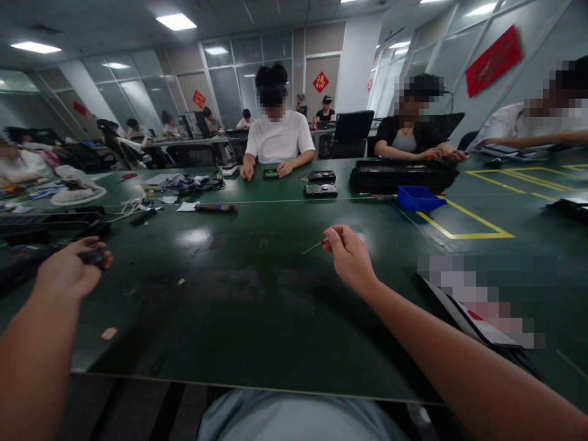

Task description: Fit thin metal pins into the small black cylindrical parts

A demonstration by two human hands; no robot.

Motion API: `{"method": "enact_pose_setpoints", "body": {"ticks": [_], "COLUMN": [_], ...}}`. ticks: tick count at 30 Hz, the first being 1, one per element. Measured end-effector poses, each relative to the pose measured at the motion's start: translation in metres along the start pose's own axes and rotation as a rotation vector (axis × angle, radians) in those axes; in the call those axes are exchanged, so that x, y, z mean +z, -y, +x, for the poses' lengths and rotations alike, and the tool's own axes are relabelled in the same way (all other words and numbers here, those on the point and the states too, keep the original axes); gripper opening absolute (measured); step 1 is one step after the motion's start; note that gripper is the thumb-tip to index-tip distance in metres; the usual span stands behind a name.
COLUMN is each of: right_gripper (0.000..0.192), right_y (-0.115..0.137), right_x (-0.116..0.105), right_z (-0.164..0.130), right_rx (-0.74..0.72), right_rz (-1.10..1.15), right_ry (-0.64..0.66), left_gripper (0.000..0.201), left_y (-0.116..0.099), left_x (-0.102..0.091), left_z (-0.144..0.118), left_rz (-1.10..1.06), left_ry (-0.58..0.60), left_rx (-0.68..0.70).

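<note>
Both hands hover above bare green table (pixel 257 306).

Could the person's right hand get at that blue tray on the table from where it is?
Probably yes: the right hand hovers over bare green table, nothing lies between it and the blue tray, though it pinches a thin pin.

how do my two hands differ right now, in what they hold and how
The left hand curls around a small dark object at the table's left edge; the right hand pinches a thin pin over the middle. Both are bare and raised above the green table.
</note>
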State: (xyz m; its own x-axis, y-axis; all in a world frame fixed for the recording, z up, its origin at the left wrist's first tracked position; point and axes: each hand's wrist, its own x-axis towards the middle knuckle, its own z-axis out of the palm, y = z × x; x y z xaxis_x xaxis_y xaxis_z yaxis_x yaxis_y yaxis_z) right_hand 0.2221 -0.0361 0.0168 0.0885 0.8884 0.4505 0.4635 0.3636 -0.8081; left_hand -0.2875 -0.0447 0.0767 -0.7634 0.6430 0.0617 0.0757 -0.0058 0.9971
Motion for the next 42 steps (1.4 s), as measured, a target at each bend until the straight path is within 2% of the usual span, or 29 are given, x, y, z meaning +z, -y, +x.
{"method": "enact_pose_setpoints", "body": {"ticks": [1, 6, 11, 14, 17, 22, 26, 30, 33, 36, 42], "right_gripper": [0.028, 0.027, 0.027, 0.026, 0.026, 0.026, 0.027, 0.029, 0.030, 0.028, 0.034], "right_y": [0.000, 0.002, 0.004, 0.004, 0.004, 0.004, 0.005, 0.005, 0.004, 0.003, 0.008], "right_x": [0.000, -0.001, -0.002, -0.002, -0.001, -0.002, -0.002, -0.001, -0.001, 0.000, -0.001], "right_z": [0.000, 0.000, 0.000, 0.000, 0.000, -0.001, -0.001, 0.000, 0.000, 0.000, -0.001], "right_rx": [0.000, 0.011, 0.009, 0.008, 0.005, -0.003, -0.001, 0.007, 0.009, 0.006, 0.020], "right_rz": [-0.002, 0.006, 0.004, -0.001, 0.007, 0.011, -0.008, -0.019, -0.032, -0.051, -0.125], "right_ry": [0.001, 0.002, 0.000, -0.006, -0.012, -0.014, -0.031, -0.036, -0.017, 0.023, 0.085], "left_gripper": [0.018, 0.023, 0.024, 0.028, 0.030, 0.032, 0.031, 0.030, 0.042, 0.049, 0.032], "left_y": [-0.003, -0.013, -0.015, -0.017, -0.018, -0.007, 0.012, 0.031, 0.040, 0.048, 0.060], "left_x": [0.013, 0.079, 0.140, 0.167, 0.187, 0.207, 0.217, 0.217, 0.213, 0.212, 0.217], "left_z": [-0.010, -0.059, -0.108, -0.141, -0.173, -0.214, -0.230, -0.233, -0.232, -0.229, -0.218], "left_rz": [-0.073, -0.228, -0.280, -0.296, -0.297, -0.249, -0.123, 0.196, 0.382, 0.480, 0.569], "left_ry": [0.087, 0.415, 0.650, 0.821, 0.954, 1.147, 1.206, 1.270, 1.276, 1.241, 1.225], "left_rx": [-0.059, -0.134, -0.191, -0.207, -0.188, -0.118, 0.005, 0.240, 0.458, 0.602, 0.800]}}
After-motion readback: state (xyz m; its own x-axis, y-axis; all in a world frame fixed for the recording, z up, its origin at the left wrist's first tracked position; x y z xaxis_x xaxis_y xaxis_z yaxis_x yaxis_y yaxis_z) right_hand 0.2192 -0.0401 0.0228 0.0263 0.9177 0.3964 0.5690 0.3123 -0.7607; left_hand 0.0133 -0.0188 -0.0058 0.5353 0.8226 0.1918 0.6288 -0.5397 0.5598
